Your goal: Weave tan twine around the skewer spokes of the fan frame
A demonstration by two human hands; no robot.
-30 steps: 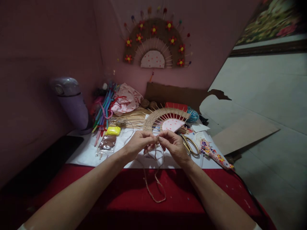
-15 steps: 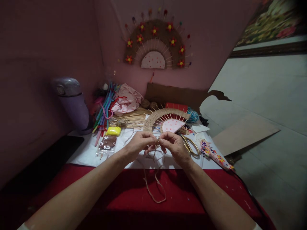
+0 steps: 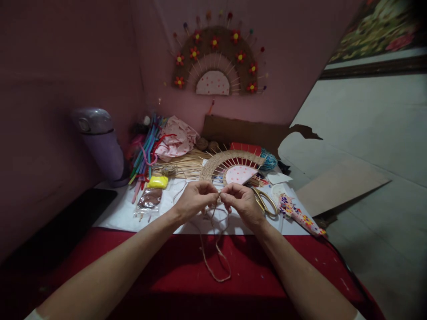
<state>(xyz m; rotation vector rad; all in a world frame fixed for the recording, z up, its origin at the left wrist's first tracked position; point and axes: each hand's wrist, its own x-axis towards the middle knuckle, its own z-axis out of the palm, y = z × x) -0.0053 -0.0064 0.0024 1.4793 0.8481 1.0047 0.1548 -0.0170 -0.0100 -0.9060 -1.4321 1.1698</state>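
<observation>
My left hand (image 3: 198, 199) and my right hand (image 3: 242, 202) meet fingertip to fingertip over the front of the white paper (image 3: 126, 213). Both pinch a thin brown twine (image 3: 218, 249), which hangs in a loop below them over the red cloth. Fingers hide the exact spot where the twine is gripped. Just behind my hands lies a half-ring fan shape (image 3: 213, 166) wrapped in twine, with thin sticks running out from a half-round of pink dotted fabric (image 3: 240, 174). Gold-handled scissors (image 3: 267, 202) lie beside my right hand.
A purple bottle (image 3: 102, 151) stands at the left, near pipe cleaners (image 3: 150, 142) and a yellow packet (image 3: 157, 182). Thin sticks (image 3: 185, 164) lie behind. At right are a flower-patterned glue gun (image 3: 298, 215) with its cord and blue yarn (image 3: 268, 161). A finished flowered fan (image 3: 215, 42) hangs on the wall.
Both hands stay nearly in place, pinching the twine. My left hand's fingers have shifted slightly, and the hanging loop has barely moved.
</observation>
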